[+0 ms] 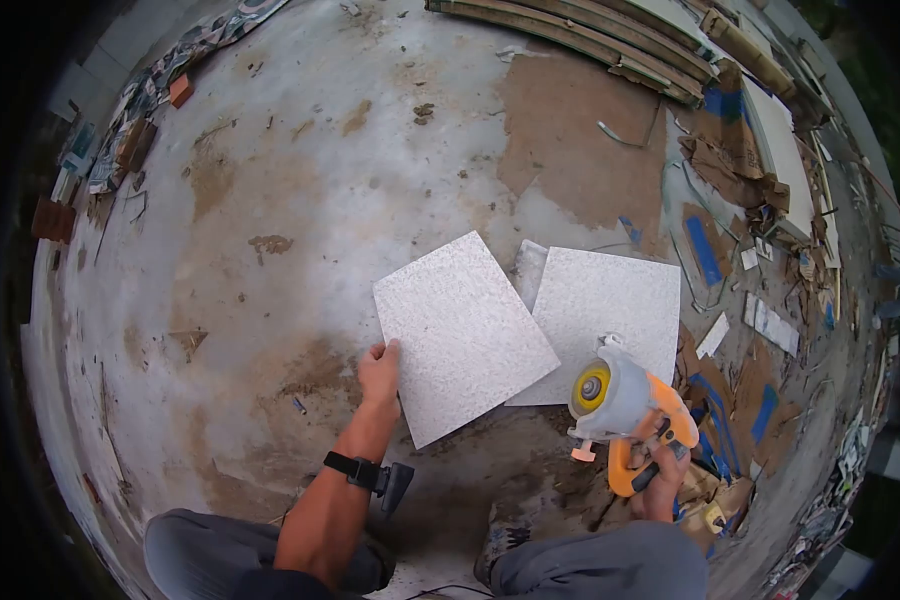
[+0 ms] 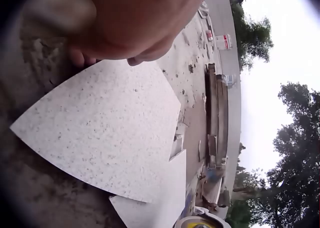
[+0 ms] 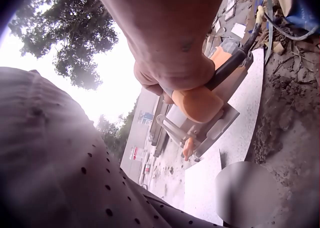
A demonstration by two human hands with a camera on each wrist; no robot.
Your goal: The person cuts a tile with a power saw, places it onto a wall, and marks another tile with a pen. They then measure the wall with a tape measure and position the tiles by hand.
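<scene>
A speckled white tile (image 1: 465, 340) is tilted in the head view, its left edge pinched by the left hand (image 1: 379, 372), thumb on top. Its right corner overlaps a second speckled tile (image 1: 610, 300). The right hand (image 1: 662, 482) grips the orange handle of a grey and orange power saw (image 1: 630, 400) with a yellow disc, held over the second tile's lower right part. In the left wrist view the left hand (image 2: 135, 23) is at the edge of the held tile (image 2: 110, 123). The right wrist view shows the right hand (image 3: 170, 63) around the saw's handle (image 3: 200, 104).
Stacked long boards (image 1: 580, 45) lie at the top. Torn cardboard, blue strips (image 1: 703, 250) and tile offcuts (image 1: 770, 325) litter the right side. A brick (image 1: 181, 90) and crumpled sheeting are at the upper left. The person's knees (image 1: 600, 565) are at the bottom.
</scene>
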